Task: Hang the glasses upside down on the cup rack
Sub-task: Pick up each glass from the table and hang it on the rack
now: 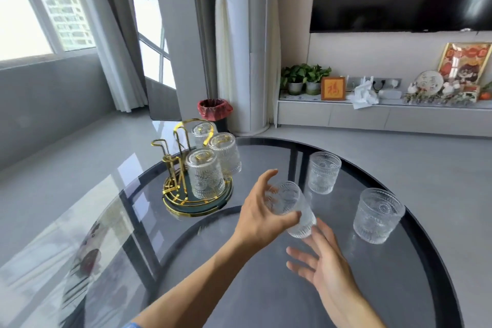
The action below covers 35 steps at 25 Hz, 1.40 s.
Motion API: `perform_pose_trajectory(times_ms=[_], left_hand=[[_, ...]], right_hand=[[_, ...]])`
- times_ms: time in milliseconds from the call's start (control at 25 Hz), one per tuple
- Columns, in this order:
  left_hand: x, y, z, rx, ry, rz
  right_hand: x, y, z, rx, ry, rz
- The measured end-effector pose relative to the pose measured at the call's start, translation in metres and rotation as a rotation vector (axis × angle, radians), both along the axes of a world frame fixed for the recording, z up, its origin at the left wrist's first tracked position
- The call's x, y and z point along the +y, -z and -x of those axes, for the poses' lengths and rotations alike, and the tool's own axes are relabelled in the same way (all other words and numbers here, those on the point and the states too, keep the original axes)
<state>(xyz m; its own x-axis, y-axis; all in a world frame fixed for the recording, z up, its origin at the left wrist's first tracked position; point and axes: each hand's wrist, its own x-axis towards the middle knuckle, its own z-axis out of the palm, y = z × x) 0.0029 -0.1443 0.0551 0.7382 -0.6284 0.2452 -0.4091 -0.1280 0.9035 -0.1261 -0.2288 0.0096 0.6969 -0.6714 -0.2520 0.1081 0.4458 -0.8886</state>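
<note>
A gold cup rack (175, 168) on a round tray stands at the table's far left. Three ribbed glasses (203, 173) hang upside down on its right side; two bare hooks show on its left. My left hand (262, 212) grips a clear ribbed glass (291, 206), tilted, above the table's middle. Just below and to the right of it, my right hand (323, 265) is open, fingers spread, touching nothing that I can make out. Two more glasses stand upright on the table: one behind the held glass (323, 173), one at the right (376, 216).
The round dark glass table (266, 287) has its curved edge close behind the two upright glasses. A red-lined bin (214, 110) stands on the floor beyond the rack. A low white TV cabinet (372, 114) with plants and ornaments runs along the far wall.
</note>
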Motion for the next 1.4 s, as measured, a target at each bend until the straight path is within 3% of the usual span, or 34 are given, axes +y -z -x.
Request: perform_pose_trajectory(times_ms=[160, 320, 480, 600, 720, 1040, 1400], left_hand=[[0.053, -0.023, -0.013, 0.023, 0.089, 0.119], [0.090, -0.057, -0.044, 0.037, 0.134, 0.246], [0.112, -0.075, -0.094, -0.091, 0.002, 0.221], [0.120, -0.070, -0.141, -0.521, -0.288, -0.279], [0.127, -0.060, -0.181, -0.678, -0.224, -0.522], [0.140, -0.024, -0.207, -0.710, -0.142, -0.322], [0.165, -0.006, -0.220, -0.737, -0.064, -0.360]], right_hand=[[0.022, -0.023, -0.031, -0.217, -0.225, -0.302], [0.042, -0.070, -0.069, -0.282, -0.297, -0.258], [0.052, -0.131, -0.113, -0.328, -0.196, 0.028], [0.049, -0.180, -0.151, -0.281, -0.078, 0.285], [0.052, -0.216, -0.203, -0.210, -0.037, 0.541], [0.068, -0.208, -0.329, 0.083, -0.067, 1.251], [0.075, -0.169, -0.362, 0.505, -0.357, 1.579]])
